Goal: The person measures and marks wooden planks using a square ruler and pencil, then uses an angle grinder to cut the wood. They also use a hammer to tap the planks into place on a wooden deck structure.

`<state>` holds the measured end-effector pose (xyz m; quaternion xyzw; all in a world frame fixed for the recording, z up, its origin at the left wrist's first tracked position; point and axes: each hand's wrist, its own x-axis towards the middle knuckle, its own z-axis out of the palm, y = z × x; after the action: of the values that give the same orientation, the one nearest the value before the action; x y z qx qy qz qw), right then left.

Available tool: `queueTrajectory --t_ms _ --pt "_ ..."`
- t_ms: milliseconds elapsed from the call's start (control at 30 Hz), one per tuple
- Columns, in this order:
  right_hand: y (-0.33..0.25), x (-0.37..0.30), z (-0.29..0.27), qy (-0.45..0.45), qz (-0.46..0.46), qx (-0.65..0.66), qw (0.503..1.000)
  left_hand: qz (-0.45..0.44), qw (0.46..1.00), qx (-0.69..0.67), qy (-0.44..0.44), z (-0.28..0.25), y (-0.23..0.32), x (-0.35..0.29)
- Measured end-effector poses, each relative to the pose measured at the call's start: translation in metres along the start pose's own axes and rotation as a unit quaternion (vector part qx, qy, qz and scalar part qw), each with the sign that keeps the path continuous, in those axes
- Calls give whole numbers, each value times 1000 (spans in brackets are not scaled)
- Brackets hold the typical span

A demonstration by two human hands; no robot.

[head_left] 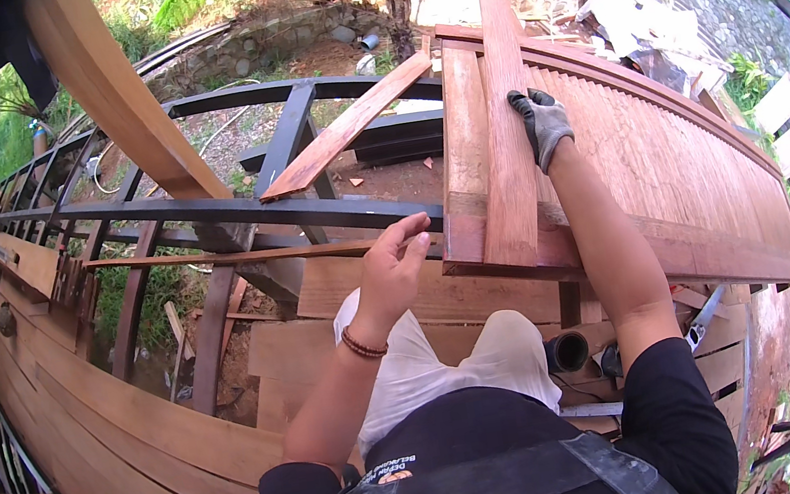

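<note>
My right hand (545, 125), in a grey and black glove, grips the right edge of a reddish wooden plank (506, 171). That plank lies across a slatted wooden panel (641, 131) with a darker frame, its near end on the frame's front rail. Left of the plank, a paler board (461, 126) lies alongside it on the panel. My bare left hand (400, 264) is raised just left of the panel's near corner, holding nothing, its index finger and thumb apart. A beaded bracelet (364, 342) circles that wrist.
Dark metal beams (308, 204) run left of the panel, with a loose wooden strip (348, 127) resting across them. A thick wooden post (126, 93) slants at upper left. Floorboards (134, 405) spread below, with gaps between the beams. A dark cylinder (566, 352) stands by my knee.
</note>
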<state>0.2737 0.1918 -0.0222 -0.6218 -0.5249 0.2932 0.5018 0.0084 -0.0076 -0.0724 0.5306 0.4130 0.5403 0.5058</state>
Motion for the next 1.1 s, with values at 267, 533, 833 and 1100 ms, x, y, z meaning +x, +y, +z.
queueTrajectory --t_ms 267,533,833,1100 --pt "20 12 44 11 16 -97 995 36 998 40 -44 13 4 -25" --pt "11 2 47 58 -36 -238 969 111 986 121 -11 17 0 -23" --pt "5 -4 48 40 -4 -204 978 145 974 167 46 22 -2 -24" --pt "9 -1 53 39 -20 -225 973 147 977 146 52 22 -1 -26"
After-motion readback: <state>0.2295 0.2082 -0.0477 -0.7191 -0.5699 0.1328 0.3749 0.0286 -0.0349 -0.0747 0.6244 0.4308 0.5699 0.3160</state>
